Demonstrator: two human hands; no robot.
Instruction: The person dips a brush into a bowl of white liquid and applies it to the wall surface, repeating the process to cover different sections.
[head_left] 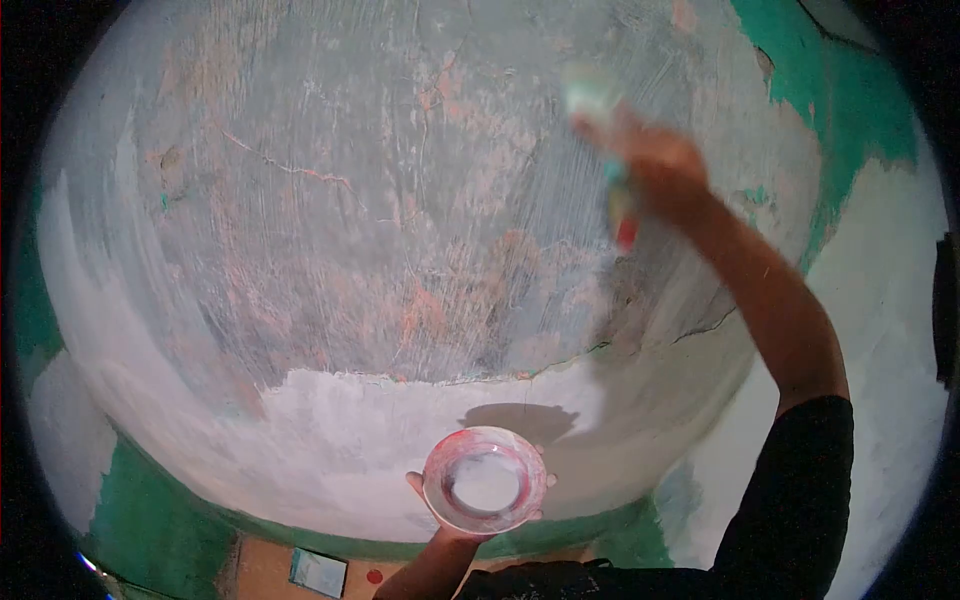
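My right hand [655, 165] is raised against the upper right of a wall [400, 200], closed around a paintbrush [622, 225]. Motion blurs the hand and the pale bristles, and the red handle end points down. Low in the middle, my left hand [455, 532] holds a bowl [485, 480] from beneath, with fingertips showing at both sides of it. White paint [486, 483] lies in the bowl, and its inner wall is smeared pink. The wall's upper part is grey, streaked and cracked, with reddish patches; a white band runs below.
Green paint [850, 90] covers the wall's upper right corner, and more green runs along its foot. On the brown floor [260, 570] lie a flat light-coloured rectangular object [318, 572] and a small red round thing [375, 577]. A dark object [945, 310] stands at the far right edge.
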